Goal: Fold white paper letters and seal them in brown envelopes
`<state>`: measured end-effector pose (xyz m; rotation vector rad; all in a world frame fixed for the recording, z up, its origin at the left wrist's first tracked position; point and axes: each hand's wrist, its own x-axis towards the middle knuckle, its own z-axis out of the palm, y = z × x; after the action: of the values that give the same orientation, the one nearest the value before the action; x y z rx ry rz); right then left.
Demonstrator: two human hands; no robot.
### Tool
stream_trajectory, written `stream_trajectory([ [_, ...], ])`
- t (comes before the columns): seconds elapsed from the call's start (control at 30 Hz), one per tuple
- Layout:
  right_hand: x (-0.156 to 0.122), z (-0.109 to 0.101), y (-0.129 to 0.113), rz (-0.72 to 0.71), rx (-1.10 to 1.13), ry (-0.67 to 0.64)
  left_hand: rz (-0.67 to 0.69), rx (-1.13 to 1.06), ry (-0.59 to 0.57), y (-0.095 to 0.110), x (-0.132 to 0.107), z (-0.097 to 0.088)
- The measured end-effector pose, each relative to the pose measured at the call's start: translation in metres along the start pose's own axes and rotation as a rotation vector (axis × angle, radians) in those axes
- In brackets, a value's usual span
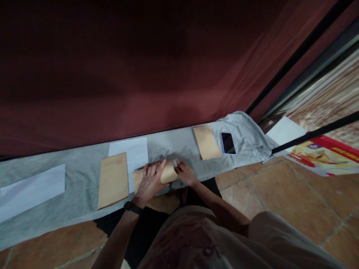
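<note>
A brown paper envelope (pixel 169 173) lies on the grey cloth (pixel 78 198) right in front of me, partly bent or folded over. My left hand (pixel 150 182) rests flat on its left part, fingers stretched out. My right hand (pixel 185 173) pinches its right end, fingers closed on the paper. A small white slip shows at the envelope's top right edge. A black watch band sits on my left wrist.
Another brown envelope (pixel 113 180) lies to the left, and a third (pixel 206 142) to the right beside a black phone (pixel 228 143). White sheets (pixel 134 151) (pixel 30 190) lie on the cloth. A dark red curtain hangs behind. Tiled floor and a colourful poster (pixel 322 155) are at right.
</note>
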<state>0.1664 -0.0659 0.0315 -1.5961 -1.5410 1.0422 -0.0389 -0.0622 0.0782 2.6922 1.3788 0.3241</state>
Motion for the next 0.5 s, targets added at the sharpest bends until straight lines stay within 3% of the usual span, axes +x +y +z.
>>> stream_trajectory([
  [0.13, -0.007, 0.000, 0.000, 0.019, 0.010, 0.121, 0.012, 0.006, -0.006, 0.000, 0.000, 0.001],
  [0.3, -0.008, -0.002, 0.002, 0.119, 0.181, 0.230, 0.037, 0.016, -0.010, 0.002, 0.002, -0.003],
  [0.5, 0.003, -0.010, 0.010, 0.205, 0.460, 0.154, 0.095, -0.012, -0.010, -0.001, 0.011, -0.010],
])
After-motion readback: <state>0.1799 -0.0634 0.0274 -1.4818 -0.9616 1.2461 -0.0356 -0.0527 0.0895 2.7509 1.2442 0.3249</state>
